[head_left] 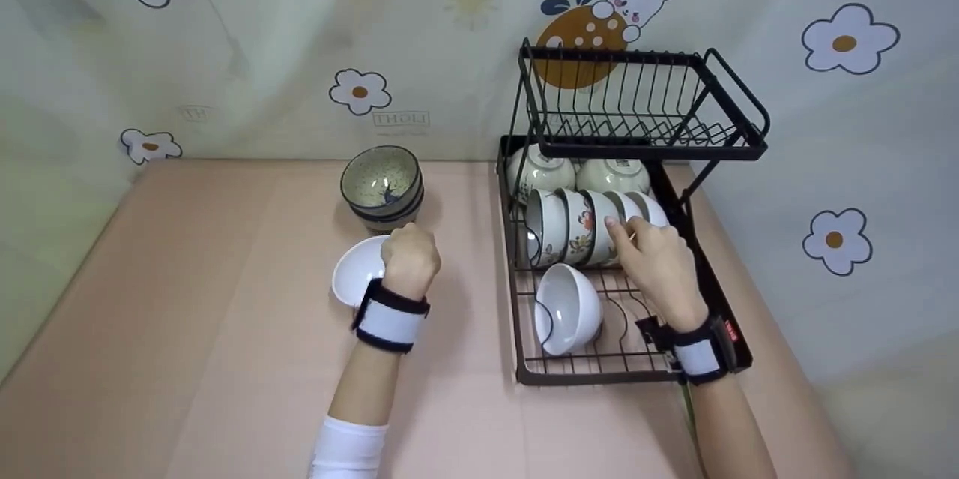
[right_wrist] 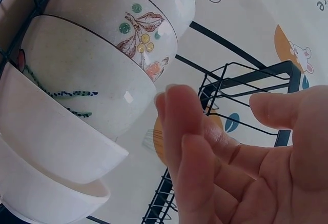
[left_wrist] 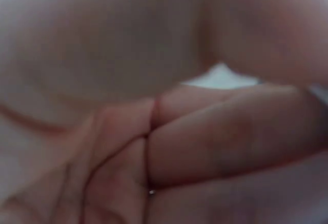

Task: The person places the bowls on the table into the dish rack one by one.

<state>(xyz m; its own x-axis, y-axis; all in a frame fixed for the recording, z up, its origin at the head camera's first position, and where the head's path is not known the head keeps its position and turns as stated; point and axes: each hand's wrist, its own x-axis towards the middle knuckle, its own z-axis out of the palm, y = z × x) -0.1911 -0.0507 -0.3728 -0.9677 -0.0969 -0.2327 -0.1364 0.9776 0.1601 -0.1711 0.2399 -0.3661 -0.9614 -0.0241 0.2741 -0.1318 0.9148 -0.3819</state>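
My left hand (head_left: 408, 255) is curled at the right rim of a white bowl (head_left: 354, 270) and holds it tilted just above the pink table. Its curled fingers (left_wrist: 215, 137) fill the blurred left wrist view. My right hand (head_left: 635, 235) reaches into the lower tier of a black dish rack (head_left: 518, 359). The fingertips are at a row of patterned and white bowls (head_left: 577, 228) standing on edge. In the right wrist view the fingers (right_wrist: 179, 121) are straight and spread beside those bowls (right_wrist: 97, 75), gripping nothing.
A stack of speckled bowls (head_left: 382, 183) stands on the table just behind my left hand. A white bowl (head_left: 567, 306) lies on its side at the rack's front, and two more bowls (head_left: 573, 172) sit at the back. The rack's upper tier (head_left: 644, 142) overhangs them.
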